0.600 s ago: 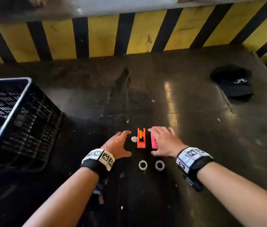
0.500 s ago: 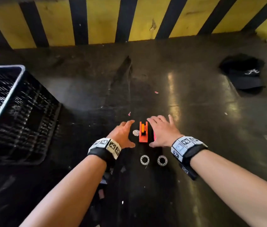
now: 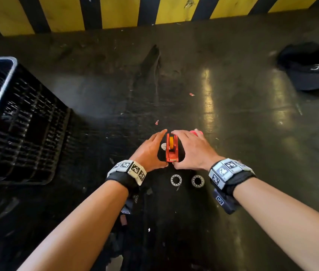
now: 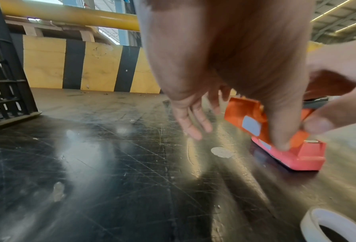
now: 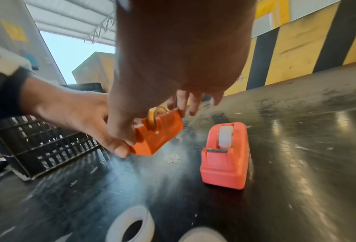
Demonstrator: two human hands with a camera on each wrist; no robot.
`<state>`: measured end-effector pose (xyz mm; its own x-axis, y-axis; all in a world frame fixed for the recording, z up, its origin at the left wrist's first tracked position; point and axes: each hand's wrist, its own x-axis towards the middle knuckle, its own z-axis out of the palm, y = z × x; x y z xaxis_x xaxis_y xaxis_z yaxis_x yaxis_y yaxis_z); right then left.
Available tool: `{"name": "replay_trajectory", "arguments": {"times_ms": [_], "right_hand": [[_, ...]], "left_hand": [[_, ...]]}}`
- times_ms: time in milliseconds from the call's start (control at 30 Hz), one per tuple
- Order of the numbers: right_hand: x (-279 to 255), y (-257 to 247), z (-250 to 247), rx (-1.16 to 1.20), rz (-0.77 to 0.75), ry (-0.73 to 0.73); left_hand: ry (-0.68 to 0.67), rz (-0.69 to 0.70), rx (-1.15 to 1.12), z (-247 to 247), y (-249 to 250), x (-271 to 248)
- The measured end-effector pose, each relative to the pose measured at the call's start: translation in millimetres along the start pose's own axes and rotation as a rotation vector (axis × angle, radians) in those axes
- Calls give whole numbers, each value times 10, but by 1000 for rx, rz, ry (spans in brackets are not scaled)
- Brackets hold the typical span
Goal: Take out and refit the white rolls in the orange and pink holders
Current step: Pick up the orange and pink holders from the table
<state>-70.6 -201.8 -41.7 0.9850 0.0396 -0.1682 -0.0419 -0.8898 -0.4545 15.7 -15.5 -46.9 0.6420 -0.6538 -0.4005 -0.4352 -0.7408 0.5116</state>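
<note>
The orange holder [image 3: 172, 149] sits between my two hands with a yellow spool in its slot. My left hand [image 3: 153, 151] holds its left side, thumb on the near end [image 4: 280, 131]. My right hand [image 3: 189, 150] grips it from the right, thumb at the near end and fingers over the far end. In the right wrist view the orange holder [image 5: 158, 135] is tilted. The pink holder [image 5: 224, 157] stands on the table to the right, mostly hidden behind my right hand in the head view. Two white rolls [image 3: 176, 180] [image 3: 198, 180] lie flat just in front of my wrists.
A black plastic crate [image 3: 17, 122] stands at the left on the dark scratched table [image 3: 233, 114]. A black cap [image 3: 309, 69] lies at the far right. A yellow and black striped wall [image 3: 115, 12] runs along the back edge.
Both hands have closed in on the orange holder. My right hand has come off the pink holder and moved left onto the orange one.
</note>
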Motion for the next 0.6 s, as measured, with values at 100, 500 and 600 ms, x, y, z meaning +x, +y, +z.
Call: {"name": "replay_trajectory", "arguments": {"times_ms": [100, 500, 600], "right_hand": [[-217, -29, -49, 221, -25, 35], [-405, 85, -34, 321, 110, -8], [-465, 138, -77, 323, 144, 5]], "left_hand": [[26, 77, -32, -36, 43, -118], [50, 67, -76, -47, 47, -332], [65, -70, 91, -26, -213, -414]]}}
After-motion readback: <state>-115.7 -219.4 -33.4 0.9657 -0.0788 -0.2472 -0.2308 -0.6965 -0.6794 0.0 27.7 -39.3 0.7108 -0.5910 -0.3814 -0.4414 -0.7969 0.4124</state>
